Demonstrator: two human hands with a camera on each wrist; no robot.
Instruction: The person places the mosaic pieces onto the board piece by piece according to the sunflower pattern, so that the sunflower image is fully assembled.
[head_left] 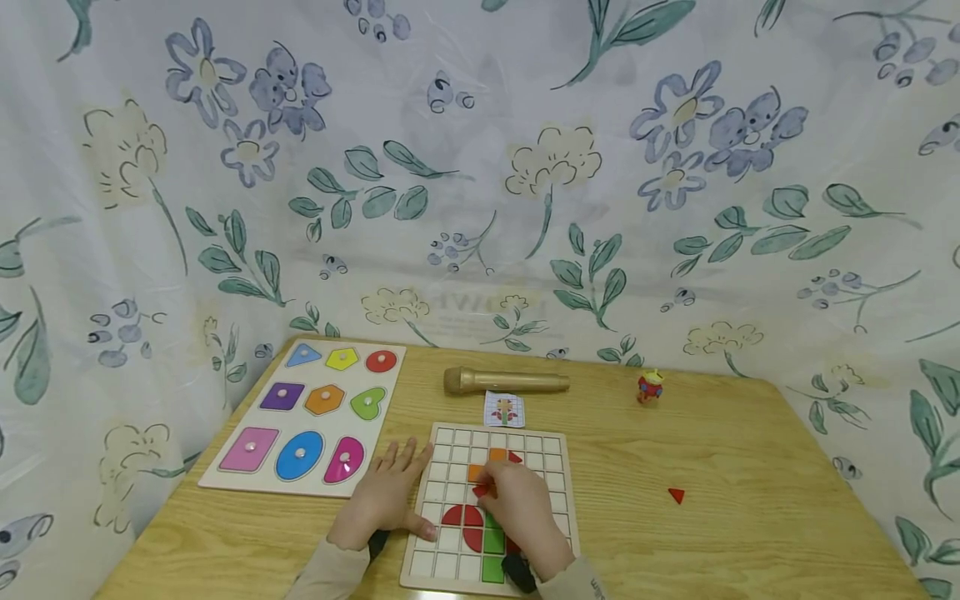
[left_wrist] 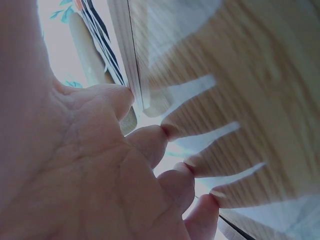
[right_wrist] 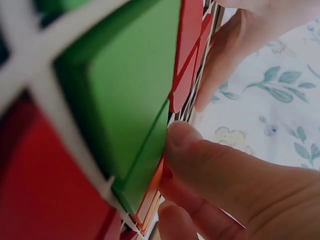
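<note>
My right hand [head_left: 521, 504] is over the white grid board [head_left: 444, 567], pinching a small red triangle [head_left: 480, 491] between thumb and fingers near the middle cells. Orange squares [head_left: 498, 455] and another red triangle [head_left: 514, 457] lie just beyond it. Nearer me, red rounded pieces [head_left: 453, 514] and green squares [head_left: 492, 570] fill several cells. In the right wrist view, a green square [right_wrist: 135, 85] looms close and the thumb [right_wrist: 185, 150] partly hides the pinched piece. With fingers spread, my left hand [head_left: 386, 496] rests on the table at the board's left side, thumb over its edge.
A shape puzzle board [head_left: 251, 400] with knobbed pieces lies at left. Behind the grid stand a small picture card [head_left: 504, 410] and a gold microphone [head_left: 510, 382]. A toy figure [head_left: 650, 387] and a loose red triangle [head_left: 677, 495] are on the right, near a floral curtain [head_left: 480, 208].
</note>
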